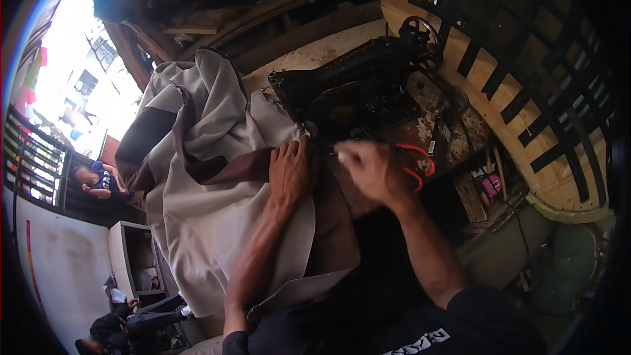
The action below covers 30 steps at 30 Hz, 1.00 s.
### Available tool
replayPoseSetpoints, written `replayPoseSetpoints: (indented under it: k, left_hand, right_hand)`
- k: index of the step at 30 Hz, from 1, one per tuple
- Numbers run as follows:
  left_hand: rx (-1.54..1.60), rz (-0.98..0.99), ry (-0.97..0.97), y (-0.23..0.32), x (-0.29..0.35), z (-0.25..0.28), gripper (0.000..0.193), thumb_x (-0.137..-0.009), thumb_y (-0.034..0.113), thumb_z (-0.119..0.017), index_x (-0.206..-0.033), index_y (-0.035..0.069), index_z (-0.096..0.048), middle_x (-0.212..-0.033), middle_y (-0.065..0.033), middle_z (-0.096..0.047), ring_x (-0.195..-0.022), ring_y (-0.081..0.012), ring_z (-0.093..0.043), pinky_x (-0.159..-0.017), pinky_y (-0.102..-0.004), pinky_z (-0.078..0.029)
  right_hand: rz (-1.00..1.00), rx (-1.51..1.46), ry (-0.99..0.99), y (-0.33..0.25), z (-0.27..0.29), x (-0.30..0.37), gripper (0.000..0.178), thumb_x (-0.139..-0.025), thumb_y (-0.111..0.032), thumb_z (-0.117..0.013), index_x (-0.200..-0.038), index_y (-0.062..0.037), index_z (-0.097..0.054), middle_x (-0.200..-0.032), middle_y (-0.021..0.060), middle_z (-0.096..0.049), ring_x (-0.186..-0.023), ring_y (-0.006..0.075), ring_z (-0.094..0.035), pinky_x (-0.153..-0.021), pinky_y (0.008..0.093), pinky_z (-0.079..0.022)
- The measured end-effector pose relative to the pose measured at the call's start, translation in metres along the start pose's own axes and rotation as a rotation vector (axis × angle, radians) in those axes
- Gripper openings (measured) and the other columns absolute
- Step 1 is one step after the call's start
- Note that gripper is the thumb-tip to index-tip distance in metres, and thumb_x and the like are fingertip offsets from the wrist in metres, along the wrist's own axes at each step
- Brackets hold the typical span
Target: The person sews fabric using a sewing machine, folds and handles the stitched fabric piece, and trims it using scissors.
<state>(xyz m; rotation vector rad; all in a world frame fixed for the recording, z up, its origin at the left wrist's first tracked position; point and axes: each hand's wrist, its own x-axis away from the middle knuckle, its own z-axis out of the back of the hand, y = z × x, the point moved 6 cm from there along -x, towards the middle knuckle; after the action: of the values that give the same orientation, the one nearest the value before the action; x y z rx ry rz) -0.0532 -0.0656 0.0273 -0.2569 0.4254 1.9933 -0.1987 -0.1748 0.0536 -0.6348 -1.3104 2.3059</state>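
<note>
Here's the big one in front of you: a wide spread of grey-beige fabric [190,223] with maroon bands, heaped and folded over the worktable [355,194] at your left and spilling toward your lap. Over on the right, the curved wooden panel [555,189] rises, criss-crossed by black straps. Up ahead sits the black sewing machine [348,75], its handwheel [421,41] at the far right end, and the fabric's edge reaches its needle end!

Now your hands: the left hand [289,164] lies palm down on the fabric right by that needle end, fingers bent and close together; whether it pinches the cloth, I can't tell. Your right hand [369,169] is blurred, half curled, just right of the fabric; what it holds, if anything, I can't tell. Just beyond it, orange-red loop handles [431,165] show on the table, and lower right, smaller again, a pink object [491,186].
</note>
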Motion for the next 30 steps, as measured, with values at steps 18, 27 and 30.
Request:
replayPoseSetpoints:
  k: [18,27,30]
  left_hand:
    - [0.028,-0.056,0.010,-0.008,0.012,-0.011,0.050,-0.090,0.025,-0.066,-0.135,0.006,-0.064,-0.140,-0.0110,-0.063,-0.135,-0.0346,-0.050,-0.110,-0.0495,-0.038]
    - [0.075,-0.065,-0.040,0.006,0.014,-0.012,0.050,-0.089,0.026,-0.066,-0.134,0.006,-0.065,-0.141,-0.0109,-0.062,-0.134,-0.0284,-0.054,-0.113,-0.0492,-0.036]
    - [0.068,-0.051,-0.060,0.002,0.015,-0.009,0.051,-0.089,0.026,-0.066,-0.135,0.006,-0.064,-0.142,-0.0104,-0.062,-0.134,-0.0279,-0.054,-0.113,-0.0485,-0.036]
  right_hand:
    - [0.064,-0.281,-0.215,0.057,-0.085,-0.179,0.044,-0.106,-0.007,-0.046,-0.150,-0.0051,-0.047,-0.152,0.0100,-0.054,-0.135,0.0210,-0.054,-0.117,0.0372,-0.043]
    - [0.070,-0.581,-0.150,0.091,-0.088,-0.192,0.046,-0.107,-0.014,-0.040,-0.152,-0.0054,-0.046,-0.156,0.0114,-0.049,-0.143,0.0229,-0.047,-0.123,0.0371,-0.034]
    - [-0.084,-1.083,-0.193,0.101,-0.102,-0.192,0.034,-0.104,-0.017,-0.054,-0.138,-0.0097,-0.057,-0.128,0.0052,-0.063,-0.113,0.0158,-0.061,-0.095,0.0337,-0.051]
